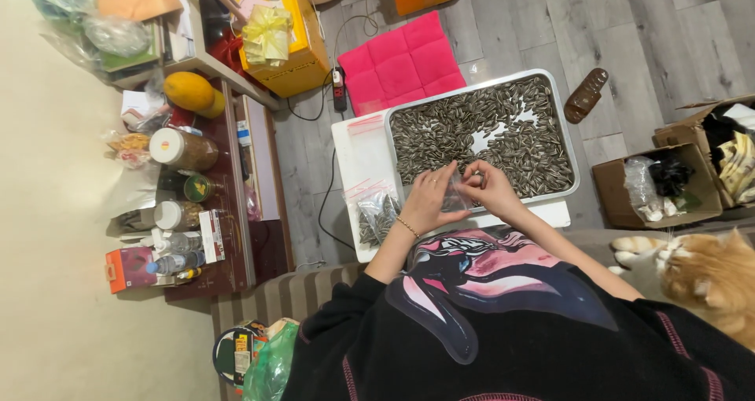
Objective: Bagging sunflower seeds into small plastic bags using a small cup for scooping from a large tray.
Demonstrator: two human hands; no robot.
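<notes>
- At the far left, a dark brown low shelf (228, 236) carried white-lidded jars, small bottles and an orange-yellow round fruit (189, 91).
- Beside it, a white low table (354, 157) stood on the grey plank floor, with a filled clear zip bag of striped seeds (377, 216) lying near its front edge.
- The left hand (429, 200), a thin gold bracelet at its wrist, pinched one side of a small clear plastic zip bag (456, 196).
- That bag sat between both hands, over the near rim of the tray, at the table's front edge.
- The right hand (489, 187) gripped the bag's other side, fingers curled on it.
- A shallow rectangular metal tray (568, 134) behind the hands was spread with striped sunflower seeds (464, 130).
- A pink quilted cushion (401, 59) lay on the floor beyond the tray.
- At the far right, an orange-and-white cat (704, 279) sat near open cardboard boxes (657, 185).
</notes>
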